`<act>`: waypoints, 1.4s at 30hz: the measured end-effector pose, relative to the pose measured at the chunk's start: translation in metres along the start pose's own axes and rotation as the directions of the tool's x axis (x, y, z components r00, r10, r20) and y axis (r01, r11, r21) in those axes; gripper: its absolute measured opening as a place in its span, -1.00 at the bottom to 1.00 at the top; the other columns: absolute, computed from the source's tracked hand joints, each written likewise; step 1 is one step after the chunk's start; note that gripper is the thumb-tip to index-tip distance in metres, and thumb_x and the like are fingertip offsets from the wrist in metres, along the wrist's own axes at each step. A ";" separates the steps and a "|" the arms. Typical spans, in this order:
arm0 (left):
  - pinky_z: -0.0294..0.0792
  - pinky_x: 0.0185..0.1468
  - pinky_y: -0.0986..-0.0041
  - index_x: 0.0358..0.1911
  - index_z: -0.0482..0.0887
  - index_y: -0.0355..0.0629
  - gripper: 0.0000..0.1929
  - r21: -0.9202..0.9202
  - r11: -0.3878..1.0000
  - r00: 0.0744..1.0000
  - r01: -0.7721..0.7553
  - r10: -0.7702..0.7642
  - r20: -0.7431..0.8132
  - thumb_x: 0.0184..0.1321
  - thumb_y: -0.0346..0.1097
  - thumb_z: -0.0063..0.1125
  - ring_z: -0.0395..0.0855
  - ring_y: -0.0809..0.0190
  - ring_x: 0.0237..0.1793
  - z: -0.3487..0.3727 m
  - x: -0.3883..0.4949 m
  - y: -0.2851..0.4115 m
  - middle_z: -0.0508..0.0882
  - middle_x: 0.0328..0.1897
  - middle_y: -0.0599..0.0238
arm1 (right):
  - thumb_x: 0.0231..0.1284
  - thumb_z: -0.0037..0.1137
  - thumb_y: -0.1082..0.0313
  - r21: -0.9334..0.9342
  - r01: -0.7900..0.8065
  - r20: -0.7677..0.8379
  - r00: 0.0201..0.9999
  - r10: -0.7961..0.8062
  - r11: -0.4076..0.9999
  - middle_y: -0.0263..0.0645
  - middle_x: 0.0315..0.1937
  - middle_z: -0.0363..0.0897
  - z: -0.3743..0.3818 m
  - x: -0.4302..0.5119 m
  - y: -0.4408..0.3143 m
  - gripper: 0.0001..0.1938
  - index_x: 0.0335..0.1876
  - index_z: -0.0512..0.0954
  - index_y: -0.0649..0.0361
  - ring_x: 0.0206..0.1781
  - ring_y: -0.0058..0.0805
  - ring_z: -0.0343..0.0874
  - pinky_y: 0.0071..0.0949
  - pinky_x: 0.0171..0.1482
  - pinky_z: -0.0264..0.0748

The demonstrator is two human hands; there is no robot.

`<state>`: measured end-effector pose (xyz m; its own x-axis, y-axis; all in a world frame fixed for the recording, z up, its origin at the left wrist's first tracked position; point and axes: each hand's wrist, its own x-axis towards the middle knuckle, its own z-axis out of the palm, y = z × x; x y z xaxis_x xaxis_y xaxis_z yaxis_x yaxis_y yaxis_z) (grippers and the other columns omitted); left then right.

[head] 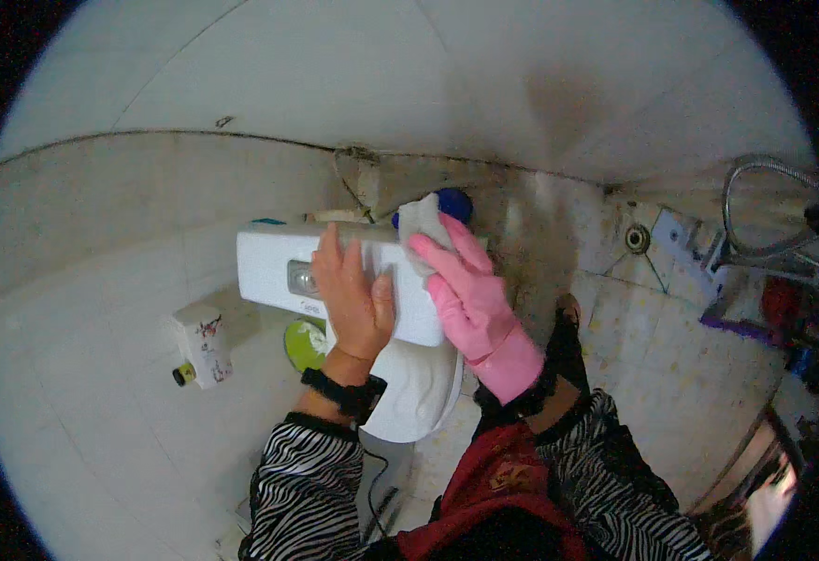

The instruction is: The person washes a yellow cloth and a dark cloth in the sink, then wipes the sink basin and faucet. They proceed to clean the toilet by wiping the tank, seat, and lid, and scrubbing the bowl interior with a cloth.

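Observation:
A white toilet cistern [269, 266] with a flush button [301, 278] on its top lies before me, above the white toilet lid [413, 393]. My left hand [353, 301], bare and with a black band at the wrist, rests flat with fingers apart on the cistern, beside the flush button. My right hand [469, 308], in a pink rubber glove, presses a pale grey cloth [422, 231] against the cistern's right end. A round blue object [456, 205] shows just behind the cloth. The cloth's underside is hidden.
A green round object [306, 345] sits left of the toilet. A white box-like holder [202, 343] is on the left wall. At right are a floor drain [637, 238], a metal shower hose [728, 203] and a purple-edged basket or shelf [739, 326]. A dark cable [381, 477] hangs near my left sleeve.

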<state>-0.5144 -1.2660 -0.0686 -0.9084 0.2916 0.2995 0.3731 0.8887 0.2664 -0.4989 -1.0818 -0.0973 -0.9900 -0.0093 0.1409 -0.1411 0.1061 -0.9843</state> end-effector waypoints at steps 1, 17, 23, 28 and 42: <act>-0.10 0.43 -0.18 0.31 0.23 -0.25 -0.39 -0.063 0.998 0.999 0.015 -0.017 -0.027 0.19 -0.25 0.07 0.15 -0.38 0.40 0.000 0.000 0.001 0.17 0.46 -0.33 | 0.29 -0.06 0.46 -0.080 0.007 0.075 0.997 -0.001 0.997 0.09 0.35 0.32 -0.006 0.007 -0.009 -0.58 0.26 0.51 0.12 0.41 -0.03 0.31 -0.30 0.41 0.23; -0.18 0.44 -0.26 0.33 0.22 -0.25 -0.32 -0.145 0.966 0.969 0.215 -0.230 -0.091 0.16 -0.07 0.04 0.06 -0.39 0.46 0.007 -0.019 0.003 0.13 0.48 -0.32 | 0.27 -0.11 0.32 -0.341 0.669 0.857 0.510 -0.074 0.660 -0.15 0.51 0.07 -0.012 0.067 -0.039 -0.43 0.44 0.25 0.01 0.54 -0.03 0.05 -0.15 0.50 0.13; -0.21 0.44 -0.29 0.29 0.22 -0.23 -0.34 -0.173 0.952 0.940 0.253 -0.285 -0.189 0.07 -0.21 0.08 0.08 -0.39 0.45 0.006 -0.022 0.002 0.12 0.48 -0.34 | 0.17 0.09 0.37 -0.377 0.577 0.859 0.511 0.040 0.725 -0.28 0.53 0.04 -0.016 0.054 -0.029 -0.35 0.45 0.27 -0.14 0.57 -0.10 -0.02 -0.20 0.51 0.09; -0.20 0.44 -0.26 0.32 0.24 -0.25 -0.31 -0.161 0.926 0.930 0.341 -0.357 -0.087 0.05 -0.20 0.08 0.08 -0.37 0.45 -0.001 -0.019 0.006 0.14 0.47 -0.32 | 0.39 -0.07 0.32 -0.073 0.034 0.898 0.438 0.051 0.997 -0.05 0.43 0.23 0.057 0.124 -0.006 -0.44 0.49 0.19 0.02 0.42 -0.14 0.30 -0.33 0.41 0.25; -0.12 0.38 -0.32 0.31 0.18 -0.20 -0.38 -0.119 0.945 0.945 0.304 -0.315 -0.092 0.19 -0.14 -0.02 0.16 -0.41 0.39 -0.011 -0.021 -0.002 0.16 0.43 -0.39 | 0.54 -0.25 0.07 -0.112 -0.413 0.920 0.300 0.251 0.904 -0.18 0.35 0.40 -0.041 0.126 -0.023 -0.49 0.51 0.20 -0.03 0.32 -0.39 0.39 -0.48 0.37 0.21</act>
<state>-0.4935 -1.2778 -0.0649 -0.9582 -0.0373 0.2836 0.0991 0.8866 0.4518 -0.6201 -1.0446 -0.0524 -0.3381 -0.8911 -0.3025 0.2816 0.2109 -0.9361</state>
